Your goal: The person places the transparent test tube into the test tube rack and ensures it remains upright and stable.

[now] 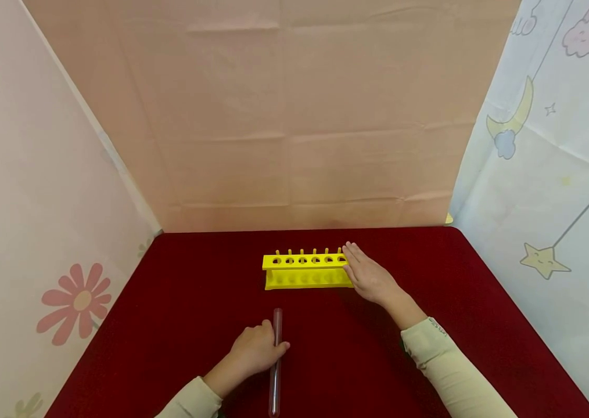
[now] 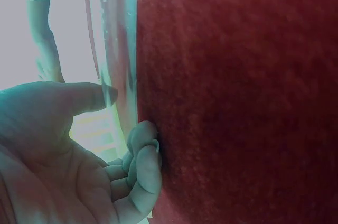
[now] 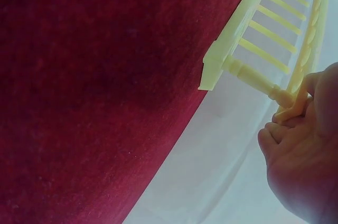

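Note:
A clear test tube (image 1: 275, 371) lies on the red tablecloth (image 1: 195, 278), pointing away from me. My left hand (image 1: 272, 346) grips it near its middle. The left wrist view shows the thumb (image 2: 79, 97) and curled fingers (image 2: 143, 155) closing around the tube (image 2: 119, 49), with the left hand (image 2: 125, 114) against the cloth. Further back stands a yellow test tube rack (image 1: 306, 270) with a row of empty holes. My right hand (image 1: 349, 260) rests with straight fingers on the rack's right end. In the right wrist view its fingertips (image 3: 280, 129) touch the end of the rack (image 3: 264, 49).
Cloth screens enclose the table: a pink one (image 1: 284, 116) behind, a flowered one (image 1: 38, 232) on the left, and a pale one with stars and clouds (image 1: 550, 174) on the right. Red cloth lies bare on both sides of the rack.

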A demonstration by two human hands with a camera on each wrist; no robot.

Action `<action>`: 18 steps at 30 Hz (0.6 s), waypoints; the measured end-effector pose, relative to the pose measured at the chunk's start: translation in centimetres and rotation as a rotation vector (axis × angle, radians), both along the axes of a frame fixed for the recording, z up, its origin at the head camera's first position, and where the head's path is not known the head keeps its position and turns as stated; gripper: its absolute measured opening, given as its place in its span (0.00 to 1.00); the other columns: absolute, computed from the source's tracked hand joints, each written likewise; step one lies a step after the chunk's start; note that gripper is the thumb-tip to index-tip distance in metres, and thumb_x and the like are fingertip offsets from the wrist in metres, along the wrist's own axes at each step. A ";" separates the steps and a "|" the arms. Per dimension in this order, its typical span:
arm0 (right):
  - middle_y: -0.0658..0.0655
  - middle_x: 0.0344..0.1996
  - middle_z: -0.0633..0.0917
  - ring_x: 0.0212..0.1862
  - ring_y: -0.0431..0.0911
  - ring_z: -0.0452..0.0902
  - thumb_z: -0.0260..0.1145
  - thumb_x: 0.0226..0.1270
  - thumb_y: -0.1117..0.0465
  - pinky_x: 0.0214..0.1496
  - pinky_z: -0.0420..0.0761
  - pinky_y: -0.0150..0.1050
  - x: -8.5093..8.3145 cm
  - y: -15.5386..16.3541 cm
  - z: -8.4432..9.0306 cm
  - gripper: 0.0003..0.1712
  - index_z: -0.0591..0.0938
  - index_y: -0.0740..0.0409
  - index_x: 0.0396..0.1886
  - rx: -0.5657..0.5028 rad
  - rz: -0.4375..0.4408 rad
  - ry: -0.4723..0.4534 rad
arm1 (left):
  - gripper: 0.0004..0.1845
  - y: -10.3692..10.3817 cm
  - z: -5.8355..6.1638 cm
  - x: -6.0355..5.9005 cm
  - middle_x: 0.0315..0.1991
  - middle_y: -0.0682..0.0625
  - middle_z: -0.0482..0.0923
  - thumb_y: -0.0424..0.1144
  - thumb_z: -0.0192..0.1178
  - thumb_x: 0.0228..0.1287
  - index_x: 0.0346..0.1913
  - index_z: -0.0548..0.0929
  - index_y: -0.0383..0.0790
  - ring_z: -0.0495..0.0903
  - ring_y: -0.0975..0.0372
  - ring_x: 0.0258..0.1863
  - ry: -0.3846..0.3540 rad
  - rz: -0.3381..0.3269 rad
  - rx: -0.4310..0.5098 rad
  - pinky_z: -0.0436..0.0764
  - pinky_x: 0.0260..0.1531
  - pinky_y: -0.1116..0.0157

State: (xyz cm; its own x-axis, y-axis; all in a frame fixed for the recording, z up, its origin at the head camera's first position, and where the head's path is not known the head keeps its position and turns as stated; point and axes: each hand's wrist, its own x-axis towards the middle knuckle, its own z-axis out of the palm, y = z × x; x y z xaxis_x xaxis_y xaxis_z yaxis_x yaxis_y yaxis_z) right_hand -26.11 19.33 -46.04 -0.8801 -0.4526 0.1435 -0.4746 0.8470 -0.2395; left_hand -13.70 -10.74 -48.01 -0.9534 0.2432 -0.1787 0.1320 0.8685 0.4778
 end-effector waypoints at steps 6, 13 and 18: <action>0.67 0.78 0.56 0.79 0.59 0.50 0.45 0.84 0.54 0.77 0.57 0.55 -0.1 -0.1 0.0 0.33 0.55 0.69 0.78 0.007 -0.003 0.000 | 0.20 0.0 -0.5 -0.3 0.18 0.49 0.71 0.49 0.66 0.65 0.32 0.73 0.34 0.72 0.61 0.15 0.046 0.008 -0.036 0.73 0.15 0.66; 0.68 0.78 0.58 0.79 0.60 0.51 0.47 0.83 0.55 0.76 0.58 0.57 -0.2 0.0 -0.3 0.33 0.56 0.70 0.78 0.000 0.002 0.016 | 0.16 -0.2 -0.3 -0.6 0.18 0.48 0.71 0.44 0.63 0.64 0.30 0.72 0.35 0.72 0.61 0.14 0.017 0.016 0.002 0.73 0.14 0.66; 0.68 0.78 0.58 0.79 0.60 0.51 0.47 0.83 0.56 0.76 0.58 0.56 -0.3 0.0 -0.4 0.33 0.57 0.70 0.78 0.000 0.004 0.023 | 0.13 -0.6 -0.4 -0.8 0.18 0.48 0.71 0.42 0.60 0.63 0.30 0.71 0.36 0.72 0.62 0.14 -0.020 0.014 0.062 0.73 0.13 0.67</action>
State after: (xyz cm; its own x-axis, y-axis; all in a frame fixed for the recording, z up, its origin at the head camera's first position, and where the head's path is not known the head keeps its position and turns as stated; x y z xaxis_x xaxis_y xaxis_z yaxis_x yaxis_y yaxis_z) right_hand -26.40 19.35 -46.45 -0.8749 -0.4559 0.1635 -0.4831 0.8451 -0.2288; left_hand -14.53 -11.29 -48.41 -0.9533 0.2409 -0.1825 0.1099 0.8389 0.5331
